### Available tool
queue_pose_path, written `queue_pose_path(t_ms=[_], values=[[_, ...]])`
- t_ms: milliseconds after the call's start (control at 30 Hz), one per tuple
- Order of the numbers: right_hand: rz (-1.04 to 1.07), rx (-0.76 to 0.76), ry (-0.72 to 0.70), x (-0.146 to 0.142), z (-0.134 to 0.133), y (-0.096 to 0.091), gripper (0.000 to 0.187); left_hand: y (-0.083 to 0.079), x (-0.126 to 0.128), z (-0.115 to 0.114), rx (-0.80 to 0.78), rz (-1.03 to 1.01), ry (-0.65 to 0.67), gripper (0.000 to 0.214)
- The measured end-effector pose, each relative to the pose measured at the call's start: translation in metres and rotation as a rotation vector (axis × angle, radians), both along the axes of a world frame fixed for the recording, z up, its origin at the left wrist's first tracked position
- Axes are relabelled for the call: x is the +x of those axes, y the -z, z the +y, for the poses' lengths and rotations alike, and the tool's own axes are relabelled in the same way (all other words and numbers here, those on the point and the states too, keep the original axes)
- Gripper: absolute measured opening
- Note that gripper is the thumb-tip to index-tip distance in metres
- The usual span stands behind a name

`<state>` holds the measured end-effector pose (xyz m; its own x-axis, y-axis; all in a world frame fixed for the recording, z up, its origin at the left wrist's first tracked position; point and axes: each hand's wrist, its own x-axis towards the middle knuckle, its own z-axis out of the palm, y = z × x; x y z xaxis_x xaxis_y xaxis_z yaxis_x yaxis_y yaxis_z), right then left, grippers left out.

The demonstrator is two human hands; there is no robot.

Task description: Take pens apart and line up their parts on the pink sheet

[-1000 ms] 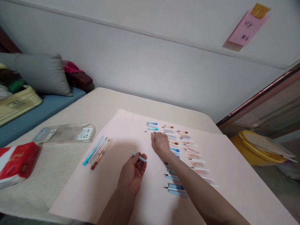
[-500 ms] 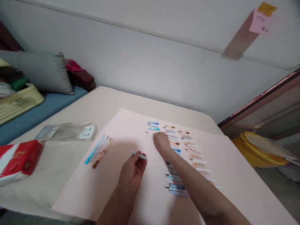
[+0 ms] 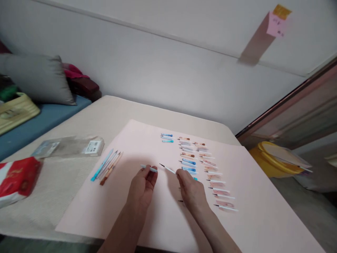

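Note:
My left hand [image 3: 142, 186] pinches a light blue pen barrel [image 3: 149, 168] above the pink paper sheet [image 3: 110, 207]. My right hand [image 3: 191, 189] grips a thin white refill with a black tip [image 3: 166, 168], its point aimed toward the barrel. The two hands sit close together, a short gap between barrel and refill. Beyond my right hand lie rows of small pen parts [image 3: 200, 161], blue and orange caps and white refills, laid out on the sheet.
A bundle of pens [image 3: 106, 166] lies at the sheet's left edge. A clear plastic packet [image 3: 68, 147] and a red tissue pack [image 3: 15, 179] rest on the beige table [image 3: 123, 109]. A grey cushion [image 3: 39, 79] and a yellow bin [image 3: 273, 161] flank the table.
My right hand has lifted a white refill from the far rows and drawn it back toward my left hand. The left hand keeps its hold on the barrel.

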<state>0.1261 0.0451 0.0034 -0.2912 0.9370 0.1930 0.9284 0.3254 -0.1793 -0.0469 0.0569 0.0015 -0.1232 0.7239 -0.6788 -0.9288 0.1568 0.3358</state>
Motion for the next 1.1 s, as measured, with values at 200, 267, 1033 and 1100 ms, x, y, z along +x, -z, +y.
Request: queue_pose_path(t_ms=[200, 267, 1033, 1100], values=[[-0.036, 0.063, -0.064, -0.006, -0.014, -0.006, 0.024, -0.002, -0.007, 0.0, 0.02, 0.016, -0.043, 0.007], [-0.043, 0.08, -0.079, -0.008, -0.014, -0.005, 0.025, -0.002, -0.009, 0.001, 0.019, 0.029, -0.032, 0.006], [-0.149, 0.173, -0.056, -0.014, -0.019, -0.009, 0.026, -0.005, 0.004, -0.005, 0.137, 0.152, 0.096, 0.006], [-0.15, 0.171, -0.057, -0.014, -0.019, -0.009, 0.026, -0.006, 0.006, -0.007, 0.157, 0.157, 0.114, 0.006]])
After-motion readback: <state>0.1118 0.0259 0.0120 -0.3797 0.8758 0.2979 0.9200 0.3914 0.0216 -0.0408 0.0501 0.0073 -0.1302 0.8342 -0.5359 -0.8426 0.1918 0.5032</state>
